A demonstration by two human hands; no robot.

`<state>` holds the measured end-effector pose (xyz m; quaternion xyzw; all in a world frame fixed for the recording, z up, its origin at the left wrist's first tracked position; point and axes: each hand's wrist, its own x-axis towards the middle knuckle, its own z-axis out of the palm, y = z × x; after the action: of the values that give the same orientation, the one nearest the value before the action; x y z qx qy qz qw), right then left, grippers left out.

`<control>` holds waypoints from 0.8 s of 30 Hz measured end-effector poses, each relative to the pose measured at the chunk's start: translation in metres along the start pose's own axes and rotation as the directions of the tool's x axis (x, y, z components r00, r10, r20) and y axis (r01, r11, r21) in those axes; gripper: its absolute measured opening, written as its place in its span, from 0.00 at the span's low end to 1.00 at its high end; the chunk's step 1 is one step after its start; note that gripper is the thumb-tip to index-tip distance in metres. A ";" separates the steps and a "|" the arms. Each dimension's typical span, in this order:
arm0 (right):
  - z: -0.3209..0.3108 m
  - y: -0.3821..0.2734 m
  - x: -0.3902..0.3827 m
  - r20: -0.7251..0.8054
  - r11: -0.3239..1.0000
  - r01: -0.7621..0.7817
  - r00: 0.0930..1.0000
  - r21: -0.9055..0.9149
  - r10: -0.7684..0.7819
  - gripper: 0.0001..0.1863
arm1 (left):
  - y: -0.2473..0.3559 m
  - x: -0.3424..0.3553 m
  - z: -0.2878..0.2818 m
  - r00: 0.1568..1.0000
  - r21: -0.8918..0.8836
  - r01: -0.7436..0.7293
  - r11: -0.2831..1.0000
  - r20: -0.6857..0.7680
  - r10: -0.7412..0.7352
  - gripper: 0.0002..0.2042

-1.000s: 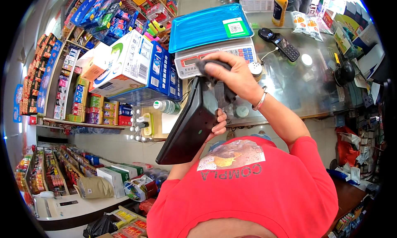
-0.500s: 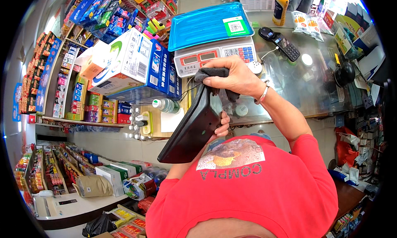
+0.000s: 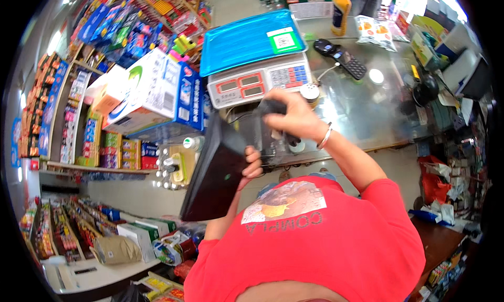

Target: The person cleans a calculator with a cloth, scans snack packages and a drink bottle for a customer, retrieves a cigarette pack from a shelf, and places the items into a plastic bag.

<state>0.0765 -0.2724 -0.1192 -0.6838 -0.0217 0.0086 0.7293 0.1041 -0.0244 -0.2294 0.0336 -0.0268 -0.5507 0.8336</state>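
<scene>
Near the scale (image 3: 266, 80), my right hand (image 3: 298, 115) clamps dark cloth (image 3: 273, 107), now farther from the black case (image 3: 214, 173) my left hand (image 3: 253, 163) grips.

Left hand (image 3: 252, 163) partly hidden behind black case (image 3: 214, 180); cloth (image 3: 273, 107) blurred.

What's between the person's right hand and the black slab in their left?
In the head view, a dark cloth, held by the right hand, pokes out toward the black slab in the left hand. Blur hides whether they touch.
</scene>
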 end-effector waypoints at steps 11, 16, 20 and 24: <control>0.004 0.039 -0.005 -0.191 0.794 0.232 0.898 -0.561 -0.397 0.12 | 0.024 -0.009 0.004 0.986 0.049 -0.163 0.985 0.024 0.162 0.09; 0.044 -0.001 0.016 -0.369 0.884 0.460 0.838 0.085 -0.401 0.17 | -0.002 0.033 -0.001 0.997 0.145 -0.054 0.988 0.063 0.046 0.13; 0.080 -0.002 0.014 -0.277 0.819 0.570 0.780 -0.056 -0.562 0.26 | -0.013 0.043 0.013 0.994 0.287 -0.104 0.952 -0.003 0.109 0.15; 0.080 0.015 0.011 -0.310 0.893 0.410 0.887 0.186 -0.343 0.29 | -0.005 0.049 0.033 0.898 0.532 -0.235 0.813 -0.201 0.391 0.18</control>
<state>0.0839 -0.1914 -0.1284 -0.5653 -0.0543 -0.2245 0.7919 0.1158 -0.0726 -0.1964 0.3246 -0.0447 -0.3667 0.8707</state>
